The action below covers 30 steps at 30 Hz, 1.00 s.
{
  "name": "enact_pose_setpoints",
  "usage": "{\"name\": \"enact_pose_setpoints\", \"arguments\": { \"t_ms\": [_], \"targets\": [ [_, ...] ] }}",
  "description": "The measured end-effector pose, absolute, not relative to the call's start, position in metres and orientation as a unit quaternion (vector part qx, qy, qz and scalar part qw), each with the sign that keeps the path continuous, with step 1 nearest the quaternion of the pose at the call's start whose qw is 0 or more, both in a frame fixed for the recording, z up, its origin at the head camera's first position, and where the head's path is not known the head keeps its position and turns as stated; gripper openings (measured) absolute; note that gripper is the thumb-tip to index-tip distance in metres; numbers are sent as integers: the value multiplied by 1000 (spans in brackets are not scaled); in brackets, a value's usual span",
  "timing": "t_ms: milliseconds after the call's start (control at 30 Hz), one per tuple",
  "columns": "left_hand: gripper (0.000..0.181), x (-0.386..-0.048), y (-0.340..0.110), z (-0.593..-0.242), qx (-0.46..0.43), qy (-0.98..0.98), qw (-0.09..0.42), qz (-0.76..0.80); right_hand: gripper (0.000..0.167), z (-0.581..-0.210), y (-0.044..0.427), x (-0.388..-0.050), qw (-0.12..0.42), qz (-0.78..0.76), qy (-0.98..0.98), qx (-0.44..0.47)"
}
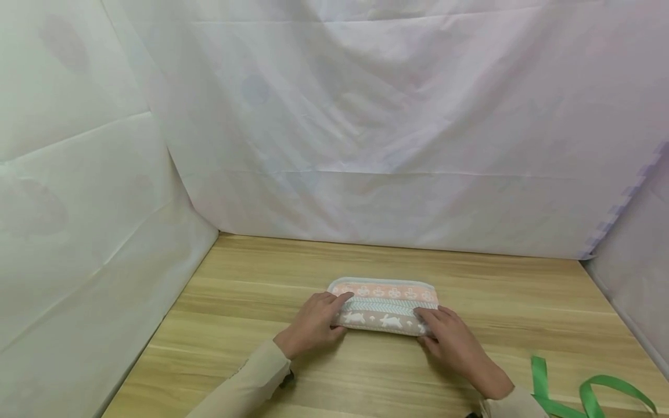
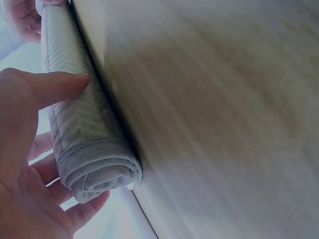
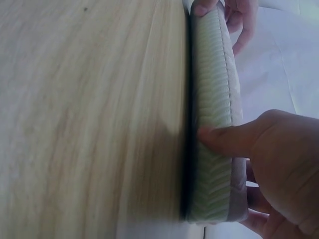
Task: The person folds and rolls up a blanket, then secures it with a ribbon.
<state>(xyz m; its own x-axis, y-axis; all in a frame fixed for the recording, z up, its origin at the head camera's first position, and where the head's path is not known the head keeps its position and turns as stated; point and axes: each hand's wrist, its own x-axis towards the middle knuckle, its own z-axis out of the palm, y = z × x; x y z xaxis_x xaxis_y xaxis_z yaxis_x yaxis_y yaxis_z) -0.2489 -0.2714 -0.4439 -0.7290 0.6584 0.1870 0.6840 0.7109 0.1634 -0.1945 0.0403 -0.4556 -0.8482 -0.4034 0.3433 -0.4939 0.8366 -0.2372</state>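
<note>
Gripping the rolled cloth (image 1: 387, 305) by its ends, left hand (image 1: 316, 325) and right hand (image 1: 455, 342) flank it in the head view — tabletop (image 1: 366, 377) spreads around it, the back edge (image 1: 402, 249) meeting a white sheet (image 1: 387, 203) beyond; green ribbon (image 1: 588, 400) lies nearer, rightward of the roll. Left wrist view: fingers (image 2: 85, 213) curl round its coiled end. Right wrist view: thumb (image 3: 232, 141) crosses its herringbone side.

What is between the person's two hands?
A rolled patterned cloth lies between the left hand and right hand, as the head view shows.
</note>
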Motion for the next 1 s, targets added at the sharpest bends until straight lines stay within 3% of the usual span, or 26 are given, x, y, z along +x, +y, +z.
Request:
{"name": "enact_pose_setpoints", "arguments": {
  "t_ms": [1000],
  "targets": [
    [63,-245,-280,-437,-361,-916,-16,-173,45,-455,52,-188,117,233,-934,244]
  ]
}}
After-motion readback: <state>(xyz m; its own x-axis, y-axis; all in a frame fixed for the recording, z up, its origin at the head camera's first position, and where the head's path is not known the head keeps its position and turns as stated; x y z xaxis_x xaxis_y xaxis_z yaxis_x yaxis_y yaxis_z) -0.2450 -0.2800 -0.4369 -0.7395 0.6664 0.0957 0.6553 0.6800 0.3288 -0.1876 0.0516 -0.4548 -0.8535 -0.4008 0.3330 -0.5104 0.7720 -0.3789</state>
